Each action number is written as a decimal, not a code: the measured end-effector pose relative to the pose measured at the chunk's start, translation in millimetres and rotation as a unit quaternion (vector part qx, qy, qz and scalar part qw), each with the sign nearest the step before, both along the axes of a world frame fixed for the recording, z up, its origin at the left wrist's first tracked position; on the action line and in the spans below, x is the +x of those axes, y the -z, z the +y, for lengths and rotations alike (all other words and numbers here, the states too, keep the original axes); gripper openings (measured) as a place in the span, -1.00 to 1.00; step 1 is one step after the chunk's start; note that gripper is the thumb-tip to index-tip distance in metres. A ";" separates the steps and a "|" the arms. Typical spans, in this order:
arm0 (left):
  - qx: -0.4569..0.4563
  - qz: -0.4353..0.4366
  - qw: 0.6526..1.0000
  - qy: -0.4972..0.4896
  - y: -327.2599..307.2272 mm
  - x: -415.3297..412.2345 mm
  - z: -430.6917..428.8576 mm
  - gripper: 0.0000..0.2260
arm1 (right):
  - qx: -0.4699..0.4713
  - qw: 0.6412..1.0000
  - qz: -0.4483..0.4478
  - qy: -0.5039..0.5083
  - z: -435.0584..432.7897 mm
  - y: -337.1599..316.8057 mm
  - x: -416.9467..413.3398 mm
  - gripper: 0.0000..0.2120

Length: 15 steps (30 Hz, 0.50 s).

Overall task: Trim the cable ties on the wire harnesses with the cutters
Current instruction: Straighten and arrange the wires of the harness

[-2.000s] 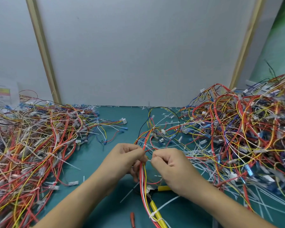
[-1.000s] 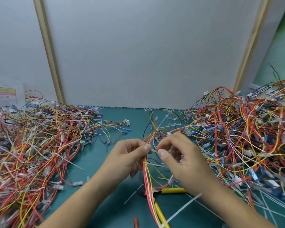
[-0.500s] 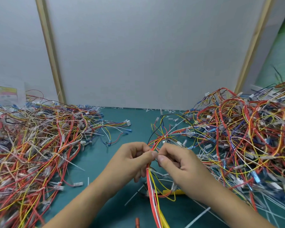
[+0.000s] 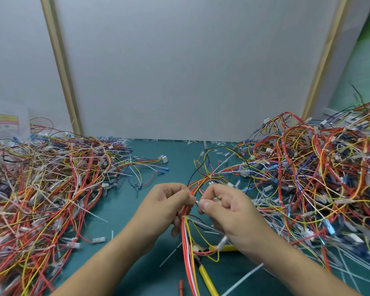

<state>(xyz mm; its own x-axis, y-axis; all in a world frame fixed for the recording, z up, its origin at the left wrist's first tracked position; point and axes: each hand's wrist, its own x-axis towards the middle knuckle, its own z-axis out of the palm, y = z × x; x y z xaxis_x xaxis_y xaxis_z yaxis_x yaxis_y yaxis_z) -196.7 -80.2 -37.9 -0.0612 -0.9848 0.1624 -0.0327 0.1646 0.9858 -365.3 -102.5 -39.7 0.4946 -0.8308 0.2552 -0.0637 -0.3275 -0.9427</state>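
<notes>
Holding one wire harness [image 4: 187,242] up over the green mat [image 4: 173,154], the left hand [image 4: 169,206] curls its fingers round the red, yellow and white bundle and pinches it between thumb and forefinger. The right hand [image 4: 226,212], just beside it, pinches the end of a white cable tie [image 4: 197,203] between thumb and forefinger where the tie meets the bundle; its other fingers are curled in.

Neither hand holds the cutters [image 4: 207,276]. They lie on the mat below the hands, with their yellow handles partly covered by the hanging harness wires and by the right wrist. Whether their blades are open is hidden under the wires.

A wide, tangled left pile [image 4: 41,189] of harnesses fills that side of the mat, with a white connector [image 4: 162,158] and blue terminals trailing out toward the middle. A taller right pile [image 4: 318,178] crowds close to the right hand, and the held harness's upper loops reach back into its edge, so the wires there overlap. Loose white cable ties [image 4: 250,272] and cut-off bits lie scattered over the mat near the right forearm, and a small red piece [image 4: 181,286] sits at the bottom edge. A white panel [image 4: 179,71] with wooden strips [image 4: 60,67] closes off the back.
</notes>
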 end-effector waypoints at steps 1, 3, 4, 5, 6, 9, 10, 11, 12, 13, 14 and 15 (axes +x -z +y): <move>0.003 0.000 1.000 -0.004 0.1 -0.5 -0.6 -0.89 | 0.004 1.000 0.000 -0.002 -0.2 -0.2 0.7 -0.85; 0.008 0.001 1.000 -0.005 0.2 0.4 -1.2 -0.88 | 0.003 1.000 0.003 -0.004 -1.3 -0.8 0.9 -0.84; 0.011 0.002 1.000 0.002 0.1 1.4 -0.9 -0.87 | 0.001 1.000 0.005 -0.002 -2.2 -1.2 -0.3 -0.85; 0.014 -0.001 1.000 0.014 -0.3 2.9 0.1 -0.84 | -0.001 1.000 0.007 0.000 -3.2 -1.5 -2.6 -0.84; 0.015 -0.007 1.000 0.025 -0.9 4.8 1.1 -0.78 | -0.005 1.000 0.011 0.003 -4.7 -1.7 -5.2 -0.82; 0.014 0.014 1.000 0.006 -9.0 12.1 4.0 -0.62 | -0.021 0.999 0.045 0.018 -8.6 -2.7 -12.0 -0.80; 0.011 0.059 0.998 -0.015 -11.7 15.9 3.3 -0.61 | -0.027 0.998 0.051 0.021 -9.2 -3.1 -13.0 -0.81; 0.002 0.114 0.993 -0.041 -14.7 20.0 1.7 -0.60 | -0.032 0.998 0.051 0.020 -9.0 -4.0 -12.9 -0.81; -0.014 0.156 0.985 -0.074 -16.8 23.5 -0.4 -0.62 | -0.036 0.998 0.048 0.014 -8.0 -4.9 -11.9 -0.83; -0.031 0.158 0.980 -0.114 -17.3 25.4 -2.7 -0.64 | -0.038 0.998 0.049 0.005 -5.6 -6.5 -10.3 -0.86; -0.041 0.114 0.981 -0.155 -15.9 25.3 -4.9 -0.67 | -0.038 0.998 0.053 -0.003 -3.5 -7.1 -8.9 -0.88; -0.034 0.042 0.982 -0.182 -13.7 23.4 -5.9 -0.69 | -0.037 0.998 0.054 -0.016 -1.3 -6.8 -7.7 -0.89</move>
